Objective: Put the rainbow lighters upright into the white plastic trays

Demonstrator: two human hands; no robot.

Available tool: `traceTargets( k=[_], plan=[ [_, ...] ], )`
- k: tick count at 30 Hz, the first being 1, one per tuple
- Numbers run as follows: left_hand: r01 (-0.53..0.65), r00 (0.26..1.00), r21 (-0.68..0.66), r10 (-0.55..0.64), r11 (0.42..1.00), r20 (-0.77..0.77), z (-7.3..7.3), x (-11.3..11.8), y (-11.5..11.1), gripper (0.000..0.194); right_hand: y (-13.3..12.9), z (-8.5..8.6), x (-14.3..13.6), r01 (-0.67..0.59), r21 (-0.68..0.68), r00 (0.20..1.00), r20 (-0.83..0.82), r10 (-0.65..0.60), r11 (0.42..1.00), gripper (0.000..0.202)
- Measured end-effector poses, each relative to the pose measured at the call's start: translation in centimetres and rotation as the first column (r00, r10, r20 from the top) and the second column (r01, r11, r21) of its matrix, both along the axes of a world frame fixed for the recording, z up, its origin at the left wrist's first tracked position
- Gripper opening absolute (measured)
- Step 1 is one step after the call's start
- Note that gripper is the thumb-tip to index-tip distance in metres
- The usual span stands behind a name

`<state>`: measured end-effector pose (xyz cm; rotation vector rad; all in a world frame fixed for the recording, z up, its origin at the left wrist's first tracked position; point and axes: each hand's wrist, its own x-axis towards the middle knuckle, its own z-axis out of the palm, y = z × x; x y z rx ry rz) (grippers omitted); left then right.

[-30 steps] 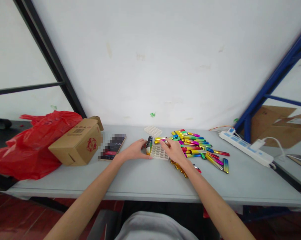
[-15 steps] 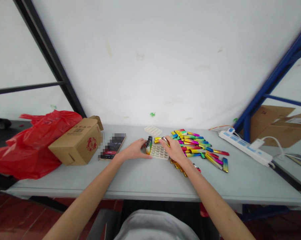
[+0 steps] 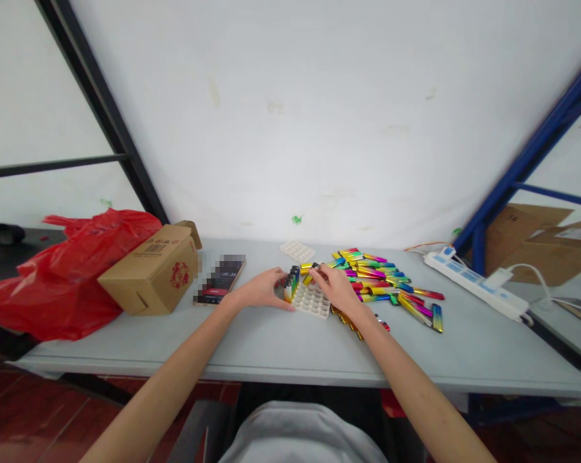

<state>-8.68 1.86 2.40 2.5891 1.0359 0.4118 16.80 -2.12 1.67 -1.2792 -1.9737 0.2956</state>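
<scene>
Partly hidden by fingers, a lighter (image 3: pixel 312 273) sits pinched in the right hand (image 3: pixel 337 289) above the white tray (image 3: pixel 314 302); the left hand (image 3: pixel 261 290) rests curled against the tray's standing lighters (image 3: pixel 290 285).

My right hand (image 3: pixel 337 289) has carried one lighter (image 3: pixel 311 273) from the loose pile (image 3: pixel 387 283) leftward, tilted, to the far edge of the white tray (image 3: pixel 312 300).

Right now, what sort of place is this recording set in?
Probably a small packing workshop: a plain table against a wall, a heap of rainbow lighters beside a white tray, cardboard boxes and blue shelving.
</scene>
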Motion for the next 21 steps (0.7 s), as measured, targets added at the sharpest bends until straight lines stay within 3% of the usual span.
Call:
traceTargets(
  k=[7, 17, 21],
  plan=[
    [0.005, 1.0, 0.002, -0.005, 1.0, -0.004, -0.07, 0.0, 0.02, 0.08, -0.04, 0.0, -0.25, -0.015, 0.026, 0.993, 0.119, 0.012, 1.0, 0.032],
    [0.002, 1.0, -0.003, -0.002, 1.0, 0.009, 0.18, 0.18, -0.21, 0.073, 0.25, -0.29, -0.56, -0.151, 0.026, 0.957, 0.253, 0.14, 0.988, 0.016],
    [-0.025, 0.999, 0.009, 0.024, 1.0, 0.041, 0.28, 0.53, -0.55, 0.071, 0.08, -0.11, 0.18, -0.195, 0.049, 0.954, 0.241, 0.177, 0.98, 0.025]
  ],
)
